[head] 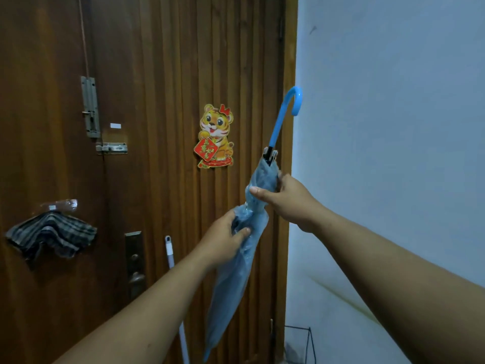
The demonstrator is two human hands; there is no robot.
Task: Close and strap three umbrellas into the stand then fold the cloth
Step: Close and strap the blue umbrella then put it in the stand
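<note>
Cloth point(51, 233) hangs on the door at the frame's left edge, well apart from the hands. At centre, the left hand point(225, 239) grips the bunched canopy of the blue umbrella point(236, 279). Just right, the right hand point(286, 198) clasps it higher; its long axis runs steeply from lower left tip to upper right handle, with the wire stand point(305, 342) at lower right.

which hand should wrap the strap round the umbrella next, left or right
Probably the left hand: it grips the bunched canopy at the middle of the umbrella, where the folds need cinching. The right hand holds higher, just under the handle, steadying it upright. The strap itself isn't clearly visible.
</note>
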